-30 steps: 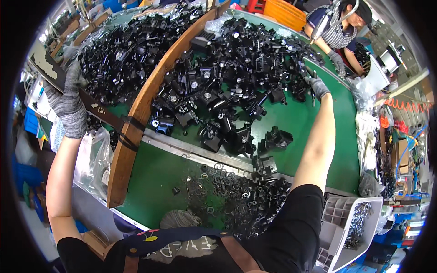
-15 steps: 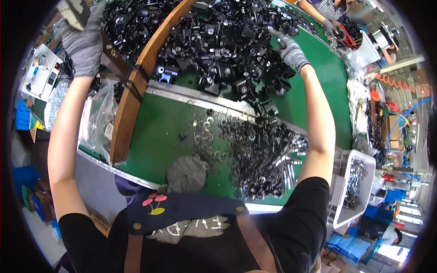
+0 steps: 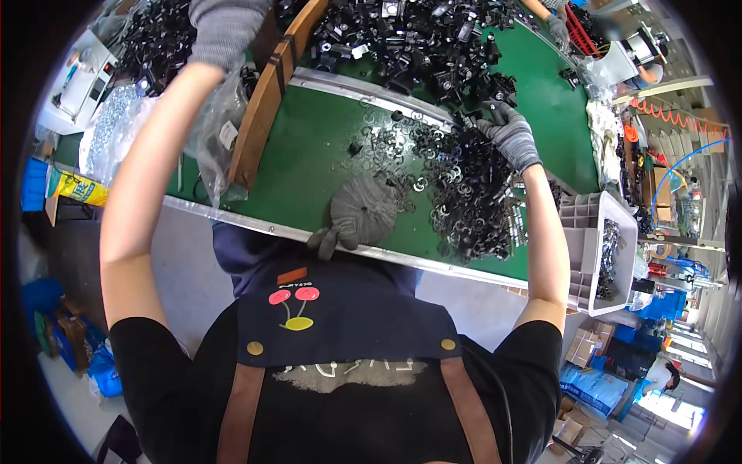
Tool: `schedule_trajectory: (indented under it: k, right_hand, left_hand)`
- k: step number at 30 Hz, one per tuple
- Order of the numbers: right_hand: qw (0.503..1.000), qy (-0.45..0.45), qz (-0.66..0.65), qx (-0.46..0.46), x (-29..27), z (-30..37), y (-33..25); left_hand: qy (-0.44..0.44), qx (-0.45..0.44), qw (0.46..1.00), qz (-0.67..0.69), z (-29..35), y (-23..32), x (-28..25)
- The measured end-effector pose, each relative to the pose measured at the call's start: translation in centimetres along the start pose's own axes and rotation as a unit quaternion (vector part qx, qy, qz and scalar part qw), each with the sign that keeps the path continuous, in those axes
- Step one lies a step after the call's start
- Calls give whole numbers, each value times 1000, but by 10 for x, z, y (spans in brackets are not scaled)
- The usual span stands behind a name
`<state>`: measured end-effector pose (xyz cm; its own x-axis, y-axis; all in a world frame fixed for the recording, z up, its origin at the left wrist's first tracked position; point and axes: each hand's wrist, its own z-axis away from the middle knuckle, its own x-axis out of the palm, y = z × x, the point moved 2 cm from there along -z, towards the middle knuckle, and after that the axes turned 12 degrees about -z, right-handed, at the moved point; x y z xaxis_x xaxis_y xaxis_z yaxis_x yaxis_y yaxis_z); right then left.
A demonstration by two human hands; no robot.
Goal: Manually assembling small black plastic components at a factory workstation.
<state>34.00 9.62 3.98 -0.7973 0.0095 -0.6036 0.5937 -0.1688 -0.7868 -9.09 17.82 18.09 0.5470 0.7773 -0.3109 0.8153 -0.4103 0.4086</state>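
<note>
My left hand (image 3: 228, 32), in a grey knit glove, reaches to the top edge of view, beside a wooden board (image 3: 263, 116). Its fingers are cut off there, so their grip is hidden. My right hand (image 3: 512, 141), gloved alike, has bent fingers at the edge of a heap of small dark metal parts (image 3: 471, 185). Its fingertips are drawn together among black pieces; what they hold, if anything, is too small to make out. Beyond lies a larger pile of black parts (image 3: 417, 46). A bundled grey glove (image 3: 363, 210) rests near the front edge.
A grey plastic bin (image 3: 591, 251) with shiny metal parts stands at the right. Clear plastic bags (image 3: 212, 147) lie left of the board. A metal strip (image 3: 363, 91) crosses the green tabletop (image 3: 309, 139). At the far right a co-worker's gloved hand (image 3: 558, 31) shows.
My left hand has moved right and farther up in view; the grey block it held is out of sight. My right hand has come nearer, onto the small-parts heap. The whole view has shifted.
</note>
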Motion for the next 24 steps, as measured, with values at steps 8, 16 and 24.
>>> schedule_trajectory:
  k: [8, 16, 24]
  right_hand:
    - [996, 18, -41, -71, -10, -12, 39]
    - [882, -147, -436, 98, 84, 135, -137]
    - [912, 359, 154, -125, -14, 130, 64]
  left_hand:
    - [-168, 164, 948, 214, 106, 75, -73]
    - [-139, 255, 912, 290, 193, 80, -27]
    - [-274, -366, 715, 529, 226, 70, -38]
